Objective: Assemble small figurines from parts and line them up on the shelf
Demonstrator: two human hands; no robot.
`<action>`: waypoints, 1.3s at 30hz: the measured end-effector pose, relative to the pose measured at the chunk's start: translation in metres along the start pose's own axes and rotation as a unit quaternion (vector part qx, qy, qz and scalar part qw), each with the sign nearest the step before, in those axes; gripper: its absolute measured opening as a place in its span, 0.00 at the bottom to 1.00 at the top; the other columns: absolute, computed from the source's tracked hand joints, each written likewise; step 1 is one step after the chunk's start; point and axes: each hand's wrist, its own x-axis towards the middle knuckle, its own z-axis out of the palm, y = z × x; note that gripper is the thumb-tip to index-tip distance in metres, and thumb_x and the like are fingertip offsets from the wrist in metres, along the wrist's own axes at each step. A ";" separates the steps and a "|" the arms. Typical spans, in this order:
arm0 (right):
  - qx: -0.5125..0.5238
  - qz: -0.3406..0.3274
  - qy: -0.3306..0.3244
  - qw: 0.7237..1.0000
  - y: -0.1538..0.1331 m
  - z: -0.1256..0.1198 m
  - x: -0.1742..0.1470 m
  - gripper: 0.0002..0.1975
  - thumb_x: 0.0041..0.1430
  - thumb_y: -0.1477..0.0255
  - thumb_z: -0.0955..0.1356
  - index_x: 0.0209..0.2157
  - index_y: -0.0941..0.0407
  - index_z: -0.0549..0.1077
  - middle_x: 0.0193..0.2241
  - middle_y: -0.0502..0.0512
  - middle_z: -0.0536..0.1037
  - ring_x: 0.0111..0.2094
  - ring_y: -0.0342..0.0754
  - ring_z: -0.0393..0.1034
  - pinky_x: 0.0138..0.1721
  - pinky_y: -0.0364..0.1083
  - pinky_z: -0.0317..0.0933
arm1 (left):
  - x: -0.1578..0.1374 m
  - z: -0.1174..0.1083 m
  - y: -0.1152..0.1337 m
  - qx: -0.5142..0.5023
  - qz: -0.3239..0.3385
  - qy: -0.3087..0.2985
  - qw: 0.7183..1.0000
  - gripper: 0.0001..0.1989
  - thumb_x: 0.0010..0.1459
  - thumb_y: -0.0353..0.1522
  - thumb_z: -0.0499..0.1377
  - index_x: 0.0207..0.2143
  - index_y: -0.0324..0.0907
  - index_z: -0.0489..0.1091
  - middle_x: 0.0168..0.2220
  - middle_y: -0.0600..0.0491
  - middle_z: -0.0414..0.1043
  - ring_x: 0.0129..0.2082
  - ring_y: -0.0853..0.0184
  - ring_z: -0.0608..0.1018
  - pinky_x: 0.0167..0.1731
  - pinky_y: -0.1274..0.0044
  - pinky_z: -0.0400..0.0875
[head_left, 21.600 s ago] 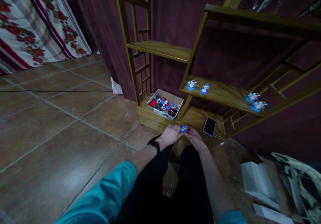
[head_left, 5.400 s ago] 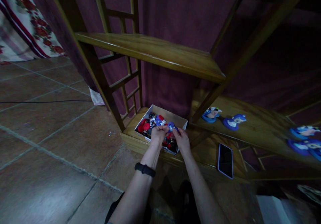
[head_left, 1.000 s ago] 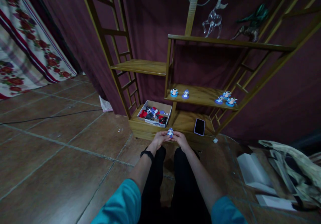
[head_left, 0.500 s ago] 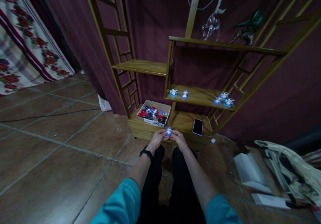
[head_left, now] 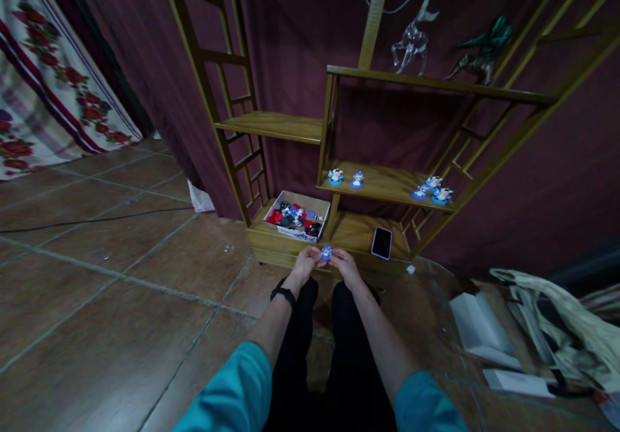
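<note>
Between my two hands, in front of the cabinet's low base, is a small purple and white figurine (head_left: 326, 253). My left hand (head_left: 307, 264) grips it from the left, and my right hand (head_left: 345, 265) pinches its right side. Just beyond my left hand stands an open cardboard box (head_left: 304, 233) with a jumble of red, black, white and purple small figures. On the shelf above, a blue-based figurine (head_left: 335, 177) and a purple figurine (head_left: 357, 180) stand at the left; a cluster of several like them (head_left: 433, 190) is at the right end.
The wooden shelf unit (head_left: 387, 183) spans the view ahead. A phone (head_left: 382, 243) lies on its lowest board. Higher up stand a clear deer ornament (head_left: 411, 48) and a dark green statue (head_left: 484, 51). White boxes (head_left: 484, 329) and pale cloth (head_left: 566, 329) lie on the floor at right.
The figurine has tilted or turned slightly between my fingers. Both hands stay in nearly the same place, and the view has shifted a little.
</note>
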 end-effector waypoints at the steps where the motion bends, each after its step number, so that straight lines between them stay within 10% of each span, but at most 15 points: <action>1: -0.004 -0.002 0.002 1.000 0.000 0.000 0.000 0.15 0.37 0.67 0.71 0.30 0.57 0.73 0.32 0.53 0.76 0.34 0.47 0.71 0.37 0.46 0.64 | 0.000 0.000 0.000 0.000 0.000 -0.002 1.000 0.08 0.47 0.23 0.61 0.28 0.37 0.63 0.22 0.54 0.69 0.21 0.72 0.75 0.28 0.77 0.73; 39: -0.035 -0.012 -0.007 0.999 -0.006 -0.001 -0.002 0.18 0.38 0.66 0.71 0.35 0.55 0.71 0.31 0.51 0.75 0.30 0.43 0.68 0.32 0.43 0.62 | 0.002 0.000 0.003 0.014 -0.010 0.020 1.000 0.12 0.47 0.22 0.59 0.38 0.36 0.68 0.23 0.53 0.69 0.21 0.74 0.73 0.27 0.79 0.71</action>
